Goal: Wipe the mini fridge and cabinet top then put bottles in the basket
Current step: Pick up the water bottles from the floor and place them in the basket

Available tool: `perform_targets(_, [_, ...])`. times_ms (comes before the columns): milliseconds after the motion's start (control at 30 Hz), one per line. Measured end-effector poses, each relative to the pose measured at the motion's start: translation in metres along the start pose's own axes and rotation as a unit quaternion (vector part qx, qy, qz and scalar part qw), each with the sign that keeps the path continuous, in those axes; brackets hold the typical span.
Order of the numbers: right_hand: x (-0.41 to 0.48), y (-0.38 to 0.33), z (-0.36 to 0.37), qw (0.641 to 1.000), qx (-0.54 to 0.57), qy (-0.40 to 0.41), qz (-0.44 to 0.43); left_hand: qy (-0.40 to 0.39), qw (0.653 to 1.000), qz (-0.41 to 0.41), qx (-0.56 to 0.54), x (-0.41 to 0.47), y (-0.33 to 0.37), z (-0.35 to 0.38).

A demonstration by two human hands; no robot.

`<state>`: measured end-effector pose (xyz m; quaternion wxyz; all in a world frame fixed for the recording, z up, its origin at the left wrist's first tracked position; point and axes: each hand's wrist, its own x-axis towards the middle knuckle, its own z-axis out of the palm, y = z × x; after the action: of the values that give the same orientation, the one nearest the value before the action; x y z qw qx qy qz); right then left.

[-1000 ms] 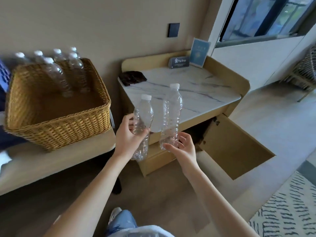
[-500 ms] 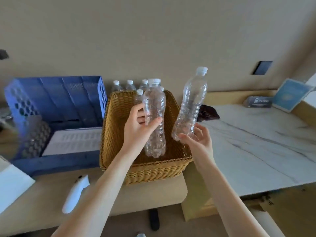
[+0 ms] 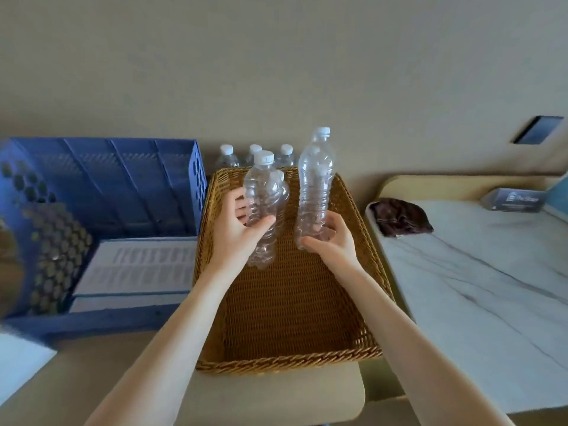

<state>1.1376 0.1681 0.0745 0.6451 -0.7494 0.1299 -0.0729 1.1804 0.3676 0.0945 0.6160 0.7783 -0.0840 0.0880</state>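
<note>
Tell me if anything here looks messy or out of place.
One thing: a dark brown cloth lies crumpled in the back corner of the marble cabinet top. Nothing is spilled, and the bottles standing at the back of the basket are upright.

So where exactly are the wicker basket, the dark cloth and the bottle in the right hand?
wicker basket [image 3: 285,365]: head view, on its braided front rim.
dark cloth [image 3: 401,218]: head view, middle of the crumpled fabric.
bottle in the right hand [image 3: 315,182]: head view, on its clear ribbed body.
</note>
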Motion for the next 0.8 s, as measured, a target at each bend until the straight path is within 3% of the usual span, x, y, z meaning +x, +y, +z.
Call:
perform_targets(267, [0.052, 0.049, 0.015, 0.993, -0.113, 0.025, 0.024, 0.023, 0.997, -0.069, 0.033, 0.015, -0.051, 0.031])
perform_targets(800, [0.068, 0.102, 0.014, 0.987, -0.148, 0.049, 0.028, 0.027, 0.995, -0.069, 0.069, 0.010, -0.099, 0.082])
